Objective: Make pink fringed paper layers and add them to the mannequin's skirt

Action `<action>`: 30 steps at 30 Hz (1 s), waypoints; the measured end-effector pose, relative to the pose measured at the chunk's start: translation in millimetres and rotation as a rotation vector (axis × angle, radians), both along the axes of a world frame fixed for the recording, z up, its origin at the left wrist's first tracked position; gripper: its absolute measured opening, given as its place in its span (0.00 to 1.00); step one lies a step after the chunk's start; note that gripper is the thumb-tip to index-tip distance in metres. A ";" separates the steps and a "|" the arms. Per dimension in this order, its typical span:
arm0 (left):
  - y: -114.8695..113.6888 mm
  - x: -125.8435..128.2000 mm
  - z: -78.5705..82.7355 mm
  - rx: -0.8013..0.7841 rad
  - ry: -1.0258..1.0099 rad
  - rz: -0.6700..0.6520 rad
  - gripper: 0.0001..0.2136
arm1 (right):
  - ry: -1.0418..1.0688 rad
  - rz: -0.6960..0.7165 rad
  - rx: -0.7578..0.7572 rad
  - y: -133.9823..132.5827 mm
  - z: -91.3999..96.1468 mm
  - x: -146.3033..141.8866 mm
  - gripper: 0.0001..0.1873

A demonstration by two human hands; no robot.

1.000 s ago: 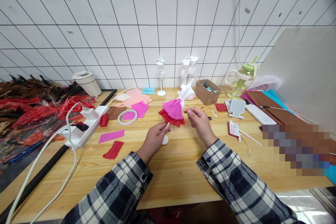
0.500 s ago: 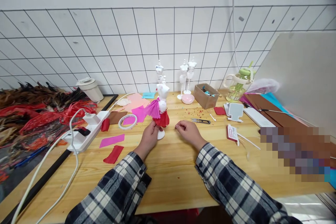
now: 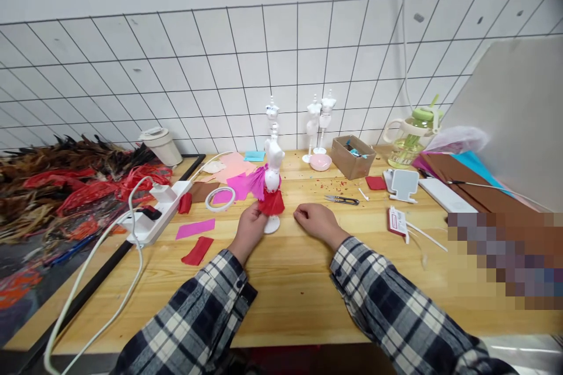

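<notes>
A small white dress form (image 3: 274, 158) stands upright on a round white base. It wears a red crepe skirt (image 3: 271, 203), with a gathered magenta piece (image 3: 258, 181) at its left side. My left hand (image 3: 250, 226) is closed around the stand just below the skirt; its fingertips are partly hidden. My right hand (image 3: 320, 220) rests on the table to the right of the form, fingers curled in, with nothing showing in them. Beyond it lie thread snips (image 3: 342, 200). Left of the form are a roll of white tape (image 3: 220, 199), a magenta strip (image 3: 196, 228) and a red strip (image 3: 197, 251).
Several more white dress forms (image 3: 314, 123) stand by the tiled wall, near a pink dish (image 3: 321, 162) and a cardboard box (image 3: 353, 157). A power strip (image 3: 160, 214) with cables and a pile of feathers (image 3: 83, 167) are left. A bottle (image 3: 407, 143) and phone stand (image 3: 402, 183) are right.
The view has tilted and shifted slightly. The dress form has turned a little, so its skirt and magenta piece show at a different angle. Both hands keep nearly the same places.
</notes>
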State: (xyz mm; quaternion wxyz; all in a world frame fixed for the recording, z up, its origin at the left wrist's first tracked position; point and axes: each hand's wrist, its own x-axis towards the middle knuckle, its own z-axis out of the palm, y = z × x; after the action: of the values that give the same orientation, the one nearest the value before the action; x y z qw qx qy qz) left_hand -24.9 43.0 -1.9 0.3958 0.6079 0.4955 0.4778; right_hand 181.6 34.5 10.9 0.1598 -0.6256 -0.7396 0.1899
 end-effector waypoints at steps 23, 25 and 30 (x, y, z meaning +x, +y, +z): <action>31.6 -19.3 7.5 0.271 0.677 0.210 0.17 | 0.057 0.005 0.086 -9.1 -3.9 2.0 0.12; 25.8 -52.0 15.6 0.248 0.802 0.242 0.14 | 0.082 0.002 0.081 -9.3 -5.6 2.2 0.12; 6.5 -122.0 39.3 0.189 1.002 0.419 0.15 | 0.124 -0.041 0.083 -7.2 -8.2 1.5 0.12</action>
State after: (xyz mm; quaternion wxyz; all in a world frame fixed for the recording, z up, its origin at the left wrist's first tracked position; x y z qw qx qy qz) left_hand -146.9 49.5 37.4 -0.0486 0.6823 0.6885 0.2409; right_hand 183.1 27.3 2.7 0.2349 -0.6205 -0.7225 0.1943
